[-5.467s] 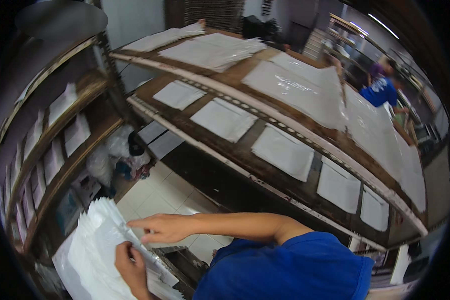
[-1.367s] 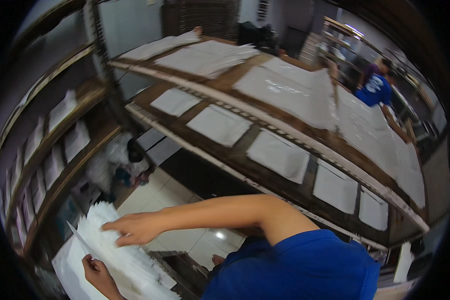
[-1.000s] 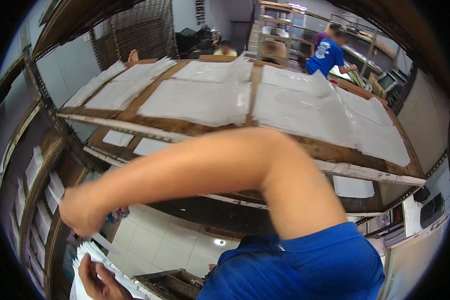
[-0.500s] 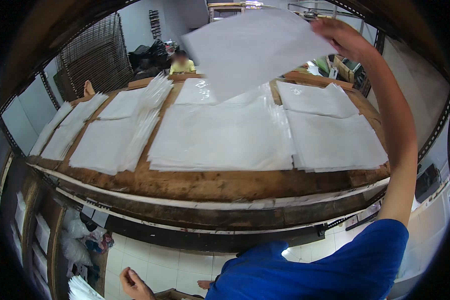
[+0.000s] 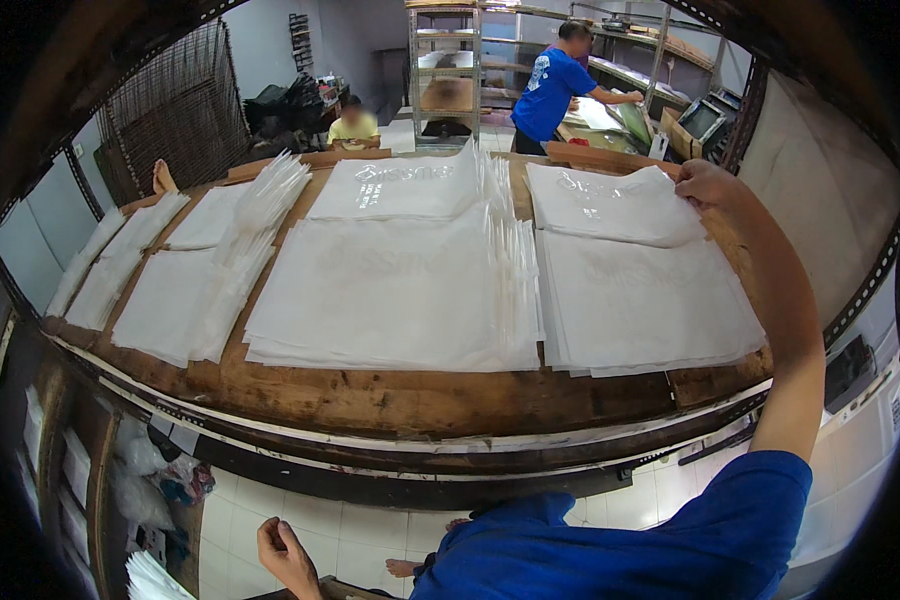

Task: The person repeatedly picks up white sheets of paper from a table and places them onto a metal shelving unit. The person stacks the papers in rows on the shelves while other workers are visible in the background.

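Note:
My right hand [image 5: 705, 185] reaches across the table to the far right, its fingers pinched on the corner of a translucent white plastic sheet [image 5: 615, 200]. That sheet lies on the far-right stack. Just in front of it is another white stack [image 5: 640, 300]. Low in the view, my left hand [image 5: 287, 555] hangs over the floor, fingers curled in, with nothing visible in them. Large white stacks [image 5: 390, 290] fill the middle of the table, their right edges fanned upward.
The brown wooden table [image 5: 420, 400] carries more white stacks [image 5: 165, 300] on the left. A perforated metal frame [image 5: 838, 320] rises at the right. Beyond the table, a person in blue [image 5: 550, 95] works by shelves, and a person in yellow [image 5: 353, 130] is at the back.
The white sheet that my right hand held up in the air is now down on the far-right stack. My right hand has come lower. The view has shifted, showing the person in blue.

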Demonstrator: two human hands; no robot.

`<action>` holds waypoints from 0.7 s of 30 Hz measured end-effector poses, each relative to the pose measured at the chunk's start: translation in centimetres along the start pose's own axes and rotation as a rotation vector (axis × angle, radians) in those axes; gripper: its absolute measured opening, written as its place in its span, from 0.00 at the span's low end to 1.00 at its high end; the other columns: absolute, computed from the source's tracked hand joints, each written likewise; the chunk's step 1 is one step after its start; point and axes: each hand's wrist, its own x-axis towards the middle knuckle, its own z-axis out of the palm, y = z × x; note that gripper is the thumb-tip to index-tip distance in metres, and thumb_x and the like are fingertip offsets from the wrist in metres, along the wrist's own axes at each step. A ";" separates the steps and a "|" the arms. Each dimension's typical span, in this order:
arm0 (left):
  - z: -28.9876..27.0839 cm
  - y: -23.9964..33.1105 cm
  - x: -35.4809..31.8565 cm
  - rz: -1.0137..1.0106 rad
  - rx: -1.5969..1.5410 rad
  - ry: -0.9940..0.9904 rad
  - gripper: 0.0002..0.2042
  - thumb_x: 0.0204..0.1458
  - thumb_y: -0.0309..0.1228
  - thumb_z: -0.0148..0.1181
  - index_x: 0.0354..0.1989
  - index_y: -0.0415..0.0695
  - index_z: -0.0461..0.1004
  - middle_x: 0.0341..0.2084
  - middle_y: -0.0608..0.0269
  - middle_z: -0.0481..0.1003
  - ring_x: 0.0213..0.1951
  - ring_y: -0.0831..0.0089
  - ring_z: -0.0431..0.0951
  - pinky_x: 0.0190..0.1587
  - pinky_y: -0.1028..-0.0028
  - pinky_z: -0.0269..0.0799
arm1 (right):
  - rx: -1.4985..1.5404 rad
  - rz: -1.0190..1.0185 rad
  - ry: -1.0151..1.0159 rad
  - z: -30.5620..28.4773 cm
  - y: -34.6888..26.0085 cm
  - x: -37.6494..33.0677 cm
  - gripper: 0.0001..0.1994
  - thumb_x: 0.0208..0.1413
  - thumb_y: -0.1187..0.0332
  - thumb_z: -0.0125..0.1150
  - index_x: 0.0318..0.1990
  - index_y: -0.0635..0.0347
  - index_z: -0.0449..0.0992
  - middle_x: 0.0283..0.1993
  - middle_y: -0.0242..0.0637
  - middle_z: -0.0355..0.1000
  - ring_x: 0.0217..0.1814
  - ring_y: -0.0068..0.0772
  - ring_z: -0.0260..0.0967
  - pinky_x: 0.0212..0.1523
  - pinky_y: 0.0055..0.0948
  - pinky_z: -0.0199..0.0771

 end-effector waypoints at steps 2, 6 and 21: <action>-0.5 0.8 -0.2 -0.061 0.025 -0.071 0.13 0.58 0.33 0.55 0.42 0.32 0.74 0.35 0.49 0.77 0.37 0.62 0.76 0.44 0.67 0.71 | -0.055 0.014 -0.013 -0.4 0.0 -0.3 0.08 0.47 0.73 0.60 0.34 0.64 0.70 0.22 0.35 0.67 0.17 0.22 0.63 0.13 0.22 0.59; -0.3 -0.7 -0.8 -0.074 0.029 -0.070 0.13 0.58 0.32 0.55 0.42 0.32 0.74 0.35 0.47 0.77 0.37 0.60 0.75 0.44 0.66 0.71 | -0.175 0.082 0.060 -0.2 -2.4 -1.6 0.08 0.48 0.72 0.58 0.34 0.66 0.71 0.24 0.40 0.70 0.19 0.27 0.67 0.15 0.27 0.63; -8.5 -4.9 -1.1 -0.141 -0.067 0.176 0.10 0.52 0.32 0.58 0.36 0.38 0.75 0.29 0.53 0.75 0.30 0.60 0.76 0.34 0.67 0.72 | -0.589 -1.086 0.037 10.7 -46.5 -25.3 0.16 0.58 0.60 0.54 0.50 0.58 0.70 0.46 0.46 0.70 0.46 0.38 0.68 0.50 0.38 0.65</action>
